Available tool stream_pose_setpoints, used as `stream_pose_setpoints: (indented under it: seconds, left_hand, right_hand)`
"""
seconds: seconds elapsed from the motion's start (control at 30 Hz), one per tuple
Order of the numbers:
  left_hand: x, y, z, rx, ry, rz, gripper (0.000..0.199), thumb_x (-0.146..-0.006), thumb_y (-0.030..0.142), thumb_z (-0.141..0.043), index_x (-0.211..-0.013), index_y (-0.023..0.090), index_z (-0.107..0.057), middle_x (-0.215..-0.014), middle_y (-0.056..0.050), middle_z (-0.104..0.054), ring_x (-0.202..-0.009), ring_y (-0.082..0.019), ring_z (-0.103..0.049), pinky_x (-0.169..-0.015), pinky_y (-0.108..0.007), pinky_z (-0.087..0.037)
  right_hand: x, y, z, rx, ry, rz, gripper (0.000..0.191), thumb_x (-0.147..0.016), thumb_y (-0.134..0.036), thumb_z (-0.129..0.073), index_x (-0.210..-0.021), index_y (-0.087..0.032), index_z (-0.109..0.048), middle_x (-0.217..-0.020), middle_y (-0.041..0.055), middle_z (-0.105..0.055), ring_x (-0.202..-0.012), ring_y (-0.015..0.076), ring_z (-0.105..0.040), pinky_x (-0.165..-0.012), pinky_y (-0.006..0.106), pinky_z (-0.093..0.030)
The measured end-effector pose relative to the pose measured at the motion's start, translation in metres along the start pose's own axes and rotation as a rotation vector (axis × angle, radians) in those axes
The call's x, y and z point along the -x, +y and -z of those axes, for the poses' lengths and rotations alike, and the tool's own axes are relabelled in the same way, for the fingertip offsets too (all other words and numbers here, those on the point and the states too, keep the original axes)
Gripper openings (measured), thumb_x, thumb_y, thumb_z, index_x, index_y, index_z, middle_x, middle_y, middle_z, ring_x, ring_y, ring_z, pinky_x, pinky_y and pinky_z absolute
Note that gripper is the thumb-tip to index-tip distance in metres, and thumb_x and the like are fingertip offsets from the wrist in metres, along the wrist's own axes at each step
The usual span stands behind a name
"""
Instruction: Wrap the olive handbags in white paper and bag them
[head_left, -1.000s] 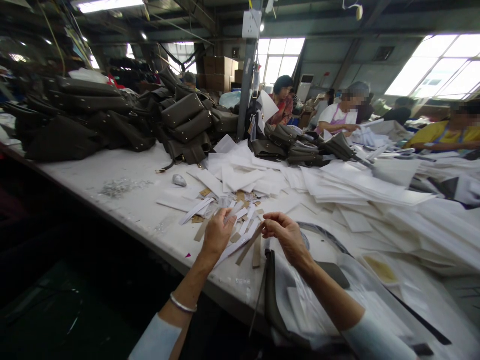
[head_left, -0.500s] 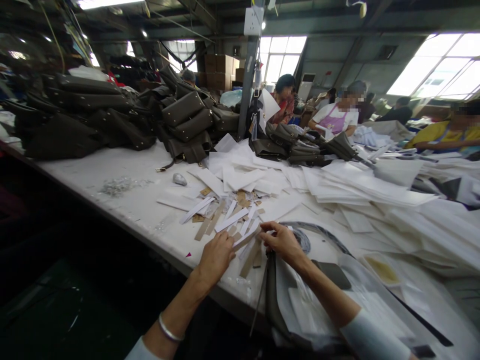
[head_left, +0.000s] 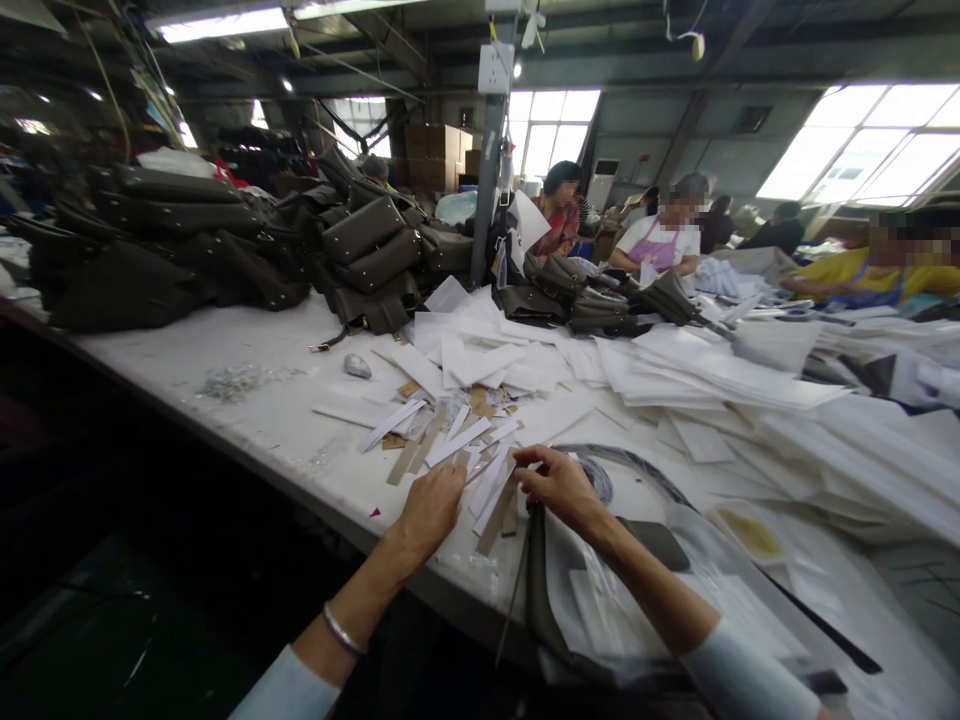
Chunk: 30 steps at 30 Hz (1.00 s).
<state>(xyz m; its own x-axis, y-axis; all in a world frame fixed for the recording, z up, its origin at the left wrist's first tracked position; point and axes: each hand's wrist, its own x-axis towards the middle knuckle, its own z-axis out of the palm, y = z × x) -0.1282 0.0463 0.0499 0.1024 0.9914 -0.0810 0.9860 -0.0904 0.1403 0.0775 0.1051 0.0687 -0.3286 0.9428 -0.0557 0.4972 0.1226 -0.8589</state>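
My left hand is closed, with a narrow paper strip coming out from its fingertips, seen almost edge-on. Just to the right, my right hand has its fingers bent and thumb and forefinger drawn together; what they hold is hidden. Beneath and between the hands lie white strips and a brown card strip. Below my right forearm is a dark grey-green bag with translucent wrapping and white sheets on it. A dark tubular handle curves behind my right hand.
Dark bags are heaped at the back and left. White sheets cover much of the right. Small metal pieces and a grey lump lie left. A post rises behind; co-workers sit beyond. The table edge runs diagonally.
The strip between my hands has turned from showing its flat face to nearly edge-on. Both hands stay close to where they were; the view has tilted slightly upward.
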Motion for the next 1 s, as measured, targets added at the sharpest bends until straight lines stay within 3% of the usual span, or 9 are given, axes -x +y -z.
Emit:
stream_pose_setpoints:
  seconds: [0.13, 0.23, 0.4, 0.57, 0.67, 0.73, 0.8, 0.9, 1.0]
  left_hand:
    - [0.011, 0.0, -0.001, 0.155, 0.047, -0.004, 0.023, -0.088, 0.017, -0.056, -0.111, 0.021, -0.06, -0.107, -0.005, -0.068, -0.103, -0.019, -0.064, -0.087, -0.026, -0.048]
    - [0.018, -0.002, 0.002, 0.243, 0.081, 0.01, 0.023, -0.089, 0.027, -0.062, -0.112, 0.022, -0.061, -0.107, -0.004, -0.068, -0.1, -0.019, -0.065, -0.087, -0.026, -0.049]
    - [0.019, -0.005, 0.011, -0.02, -0.034, 0.049, 0.023, -0.088, 0.017, -0.058, -0.111, 0.013, -0.064, -0.116, -0.013, -0.065, -0.111, -0.027, -0.061, -0.093, -0.035, -0.05]
    - [0.005, 0.005, 0.014, -0.057, -0.079, 0.06, 0.033, -0.088, 0.002, -0.043, -0.111, 0.01, -0.065, -0.112, -0.017, -0.067, -0.105, -0.027, -0.065, -0.087, -0.037, -0.054]
    - [-0.002, 0.007, 0.014, -0.058, -0.08, 0.071, 0.038, -0.087, -0.002, -0.038, -0.11, 0.009, -0.066, -0.11, -0.019, -0.068, -0.103, -0.028, -0.066, -0.084, -0.038, -0.055]
    - [-0.004, 0.004, 0.014, -0.047, -0.073, 0.074, 0.038, -0.087, -0.001, -0.037, -0.105, 0.01, -0.068, -0.105, -0.018, -0.07, -0.1, -0.029, -0.068, -0.083, -0.038, -0.055]
    - [-0.003, -0.002, 0.013, -0.033, -0.05, 0.088, 0.036, -0.087, 0.001, -0.038, -0.103, 0.011, -0.069, -0.102, -0.018, -0.071, -0.097, -0.028, -0.069, -0.084, -0.037, -0.054]
    - [0.001, -0.012, 0.016, 0.008, 0.006, 0.122, 0.032, -0.088, 0.006, -0.043, -0.107, 0.014, -0.068, -0.104, -0.015, -0.071, -0.1, -0.025, -0.068, -0.087, -0.033, -0.051]
    - [0.007, -0.014, 0.022, 0.204, 0.1, 0.133, 0.029, -0.084, 0.008, -0.051, -0.103, 0.02, -0.069, -0.104, -0.007, -0.073, -0.099, -0.02, -0.067, -0.088, -0.027, -0.049]
  right_hand:
    - [0.002, -0.003, -0.001, 0.017, -0.011, -0.001, 0.027, -0.078, -0.023, -0.06, -0.102, -0.019, -0.071, -0.071, -0.0004, -0.07, -0.056, 0.0137, -0.065, -0.059, 0.025, -0.052]
    - [0.001, -0.004, -0.003, 0.03, -0.025, -0.008, 0.028, -0.077, -0.023, -0.06, -0.103, -0.018, -0.07, -0.072, 0.0004, -0.07, -0.056, 0.0137, -0.065, -0.059, 0.026, -0.052]
    - [0.0, -0.007, -0.008, 0.014, -0.055, -0.018, 0.029, -0.076, -0.022, -0.058, -0.102, -0.018, -0.069, -0.081, 0.0017, -0.072, -0.058, 0.0135, -0.066, -0.058, 0.025, -0.052]
    - [-0.001, -0.007, -0.01, 0.015, -0.041, -0.017, 0.029, -0.077, -0.028, -0.058, -0.102, -0.018, -0.069, -0.071, 0.0007, -0.07, -0.056, 0.0151, -0.065, -0.057, 0.026, -0.051]
    - [-0.001, -0.005, -0.008, -0.017, 0.051, 0.029, 0.039, -0.077, -0.031, -0.06, -0.114, -0.019, -0.065, -0.089, 0.0027, -0.073, -0.056, 0.0132, -0.063, -0.058, 0.027, -0.051]
    - [-0.001, -0.005, -0.005, -0.044, 0.132, 0.071, 0.048, -0.076, -0.032, -0.061, -0.123, -0.021, -0.059, -0.111, 0.0053, -0.07, -0.059, 0.0118, -0.063, -0.059, 0.028, -0.053]
    - [0.0, -0.004, -0.002, -0.063, 0.181, 0.095, 0.05, -0.077, -0.032, -0.06, -0.126, -0.023, -0.057, -0.121, 0.0062, -0.066, -0.063, 0.0121, -0.064, -0.061, 0.028, -0.055]
    - [0.002, -0.005, -0.001, -0.117, 0.153, 0.093, 0.041, -0.078, -0.032, -0.06, -0.119, -0.022, -0.061, -0.11, 0.005, -0.069, -0.068, 0.0141, -0.066, -0.062, 0.029, -0.056]
    - [0.004, -0.01, -0.006, -0.262, 0.074, 0.051, 0.036, -0.076, -0.035, -0.064, -0.109, -0.02, -0.064, -0.101, 0.005, -0.069, -0.065, 0.014, -0.066, -0.056, 0.028, -0.056]
